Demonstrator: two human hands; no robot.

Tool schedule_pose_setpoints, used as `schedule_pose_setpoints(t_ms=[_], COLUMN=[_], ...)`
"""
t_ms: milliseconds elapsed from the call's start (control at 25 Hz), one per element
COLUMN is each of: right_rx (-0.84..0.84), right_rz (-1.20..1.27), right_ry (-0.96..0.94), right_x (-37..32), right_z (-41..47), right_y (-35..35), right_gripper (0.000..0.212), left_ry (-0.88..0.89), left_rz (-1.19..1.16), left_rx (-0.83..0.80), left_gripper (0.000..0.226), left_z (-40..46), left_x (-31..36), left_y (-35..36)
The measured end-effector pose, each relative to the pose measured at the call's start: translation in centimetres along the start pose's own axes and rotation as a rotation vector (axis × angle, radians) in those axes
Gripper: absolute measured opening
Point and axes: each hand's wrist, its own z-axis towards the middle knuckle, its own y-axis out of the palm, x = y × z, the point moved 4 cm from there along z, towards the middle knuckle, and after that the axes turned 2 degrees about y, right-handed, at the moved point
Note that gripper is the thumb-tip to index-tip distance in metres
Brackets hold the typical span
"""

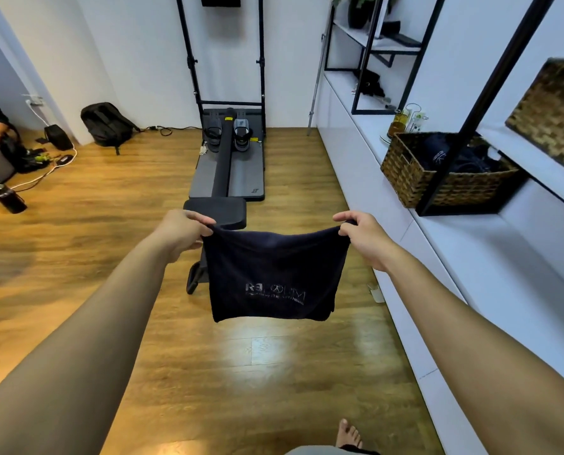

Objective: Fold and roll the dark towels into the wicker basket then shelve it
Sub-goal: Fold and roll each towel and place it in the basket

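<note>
A dark navy towel (272,277) with pale lettering hangs folded in the air above the wooden floor. My left hand (183,229) pinches its top left corner and my right hand (362,236) pinches its top right corner, so the top edge is stretched between them. To the right, a wicker basket (408,174) stands on the white counter inside a black shelf frame, with more dark towels (451,156) lying in it.
A second wicker basket (550,116) sits on a higher shelf at far right. A rowing machine (228,165) stands ahead on the floor, its seat just behind the towel. A backpack (106,124), cables and a dark bottle (8,198) lie at left. My bare foot (348,435) shows below.
</note>
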Motion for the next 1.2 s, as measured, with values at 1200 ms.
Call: schedule_pose_setpoints(t_ms=[1200], right_rx=[0.763], right_rz=[-0.688], right_ry=[0.007], right_x=[4.4], right_z=[-13.2], right_y=[-35.1], right_gripper=[0.021], left_ry=[0.935], left_rz=[0.550], left_rx=[-0.058], left_gripper=[0.024], left_z=[-4.2], left_x=[24.9], left_y=[31.0])
